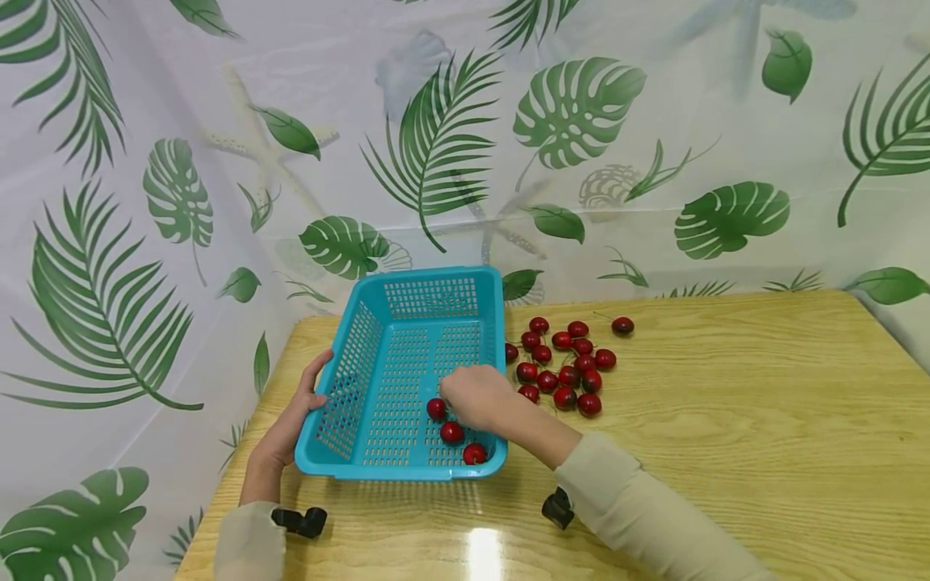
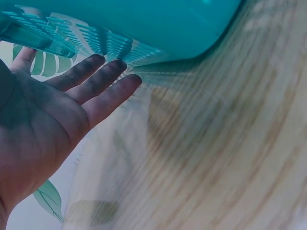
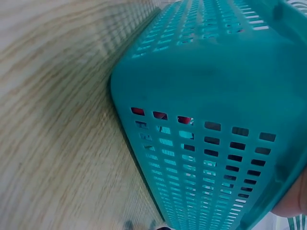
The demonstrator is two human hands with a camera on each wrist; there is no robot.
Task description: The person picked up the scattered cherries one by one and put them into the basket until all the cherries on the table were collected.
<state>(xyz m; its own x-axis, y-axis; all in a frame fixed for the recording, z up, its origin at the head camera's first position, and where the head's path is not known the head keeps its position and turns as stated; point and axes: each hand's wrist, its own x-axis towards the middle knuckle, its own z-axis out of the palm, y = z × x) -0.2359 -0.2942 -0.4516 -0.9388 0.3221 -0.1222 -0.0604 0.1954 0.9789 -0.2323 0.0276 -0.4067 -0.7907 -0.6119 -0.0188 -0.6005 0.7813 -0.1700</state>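
A turquoise plastic basket with slotted walls stands on the table, several red cherries along its near right part. At its left side, my left hand touches the wall and rim. The left wrist view shows that hand's fingers straight and spread against the slotted side. My right hand reaches over the right rim into the basket, close beside one cherry. Its fingertips are hidden behind the back of the hand, so I cannot tell whether they hold a cherry. In the right wrist view the basket wall covers most of that hand.
Loose cherries lie in a cluster on the wooden table, right of the basket. One cherry with a stem sits apart at the back. A white leaf-print cloth hangs behind and to the left.
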